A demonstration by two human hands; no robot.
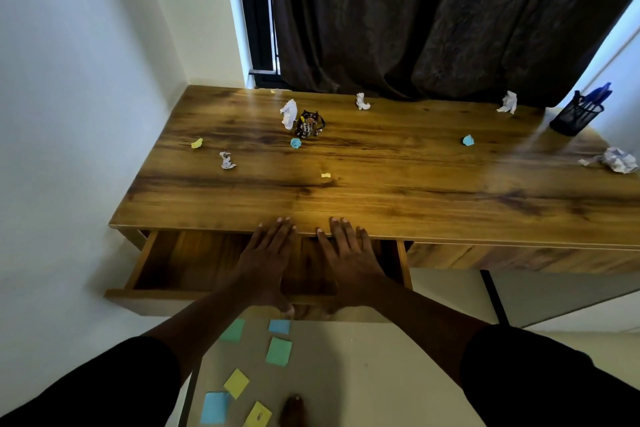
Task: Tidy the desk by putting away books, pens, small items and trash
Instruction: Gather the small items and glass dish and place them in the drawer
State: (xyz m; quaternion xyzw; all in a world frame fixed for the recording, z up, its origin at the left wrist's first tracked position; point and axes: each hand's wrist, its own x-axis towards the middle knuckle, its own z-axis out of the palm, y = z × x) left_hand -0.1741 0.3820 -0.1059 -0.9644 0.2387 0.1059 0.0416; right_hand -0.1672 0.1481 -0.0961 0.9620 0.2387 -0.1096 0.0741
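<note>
From my head view, my left hand [268,255] and right hand [348,258] lie flat with fingers straight, holding nothing, fingertips on the front edge of the desk [398,191] above the open drawer [180,262], whose inside is dim, so I cannot tell what it holds. I judge the storing step is ending and the trash is next. Crumpled white papers [288,113] lie near the back, a snack wrapper [309,124] just beside one, blue wads [295,142] further forward. The pen holder [576,114] stands far right. Sticky notes [278,352] litter the floor. Next I should push the drawer closed, then gather the scraps.
</note>
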